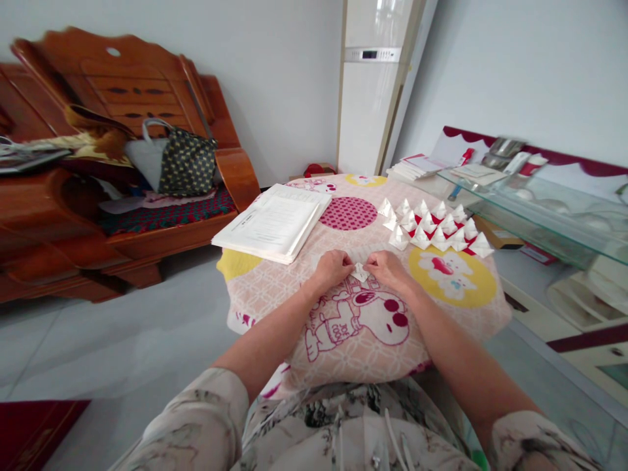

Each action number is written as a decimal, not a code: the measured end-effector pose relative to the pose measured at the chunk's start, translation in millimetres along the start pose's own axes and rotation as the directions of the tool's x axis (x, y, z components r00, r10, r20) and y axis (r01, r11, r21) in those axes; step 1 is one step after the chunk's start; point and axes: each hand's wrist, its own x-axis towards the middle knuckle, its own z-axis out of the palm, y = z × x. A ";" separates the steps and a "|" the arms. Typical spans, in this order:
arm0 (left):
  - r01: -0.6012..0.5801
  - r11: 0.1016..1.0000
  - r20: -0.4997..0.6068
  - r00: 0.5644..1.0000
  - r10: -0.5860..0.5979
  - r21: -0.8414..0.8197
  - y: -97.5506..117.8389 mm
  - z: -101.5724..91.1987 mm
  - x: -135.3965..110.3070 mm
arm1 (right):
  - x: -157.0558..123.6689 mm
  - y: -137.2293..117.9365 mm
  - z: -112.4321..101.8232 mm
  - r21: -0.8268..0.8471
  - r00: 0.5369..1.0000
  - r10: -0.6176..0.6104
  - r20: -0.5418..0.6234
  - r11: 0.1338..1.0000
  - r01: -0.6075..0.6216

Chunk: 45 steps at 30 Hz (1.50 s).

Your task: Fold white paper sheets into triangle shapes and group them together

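The pink-and-white patterned tablecloth (267, 282) ran wide across mid-frame, near edge down at bottom centre! White printed paper sheets (275, 222), stacked, took centre-left, rows of white pointed folded-paper shapes (420, 238) centre-right, patterned cloth between them. And in the middle, left hand (334, 267) and right hand (386, 267), fingertips nearly closed, pinched opposite sides of one small white folded-paper piece (360, 273); it looked creased, its lower corner pointed.
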 end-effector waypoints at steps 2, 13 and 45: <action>0.010 1.000 0.011 1.000 -0.010 0.010 1.9 -0.4 2.8 | 0.3 0.7 1.5 -0.017 1.000 0.001 -0.006 1.000 -0.001; 0.090 0.931 0.107 0.993 -0.055 -0.354 -4.0 -3.4 10.7 | -2.8 12.4 2.1 0.416 0.997 0.071 0.013 0.907 -0.070; 0.116 0.544 0.204 0.973 0.105 -0.831 -6.2 0.5 2.0 | -19.7 -5.5 -0.7 0.834 0.984 0.084 0.157 0.522 -0.178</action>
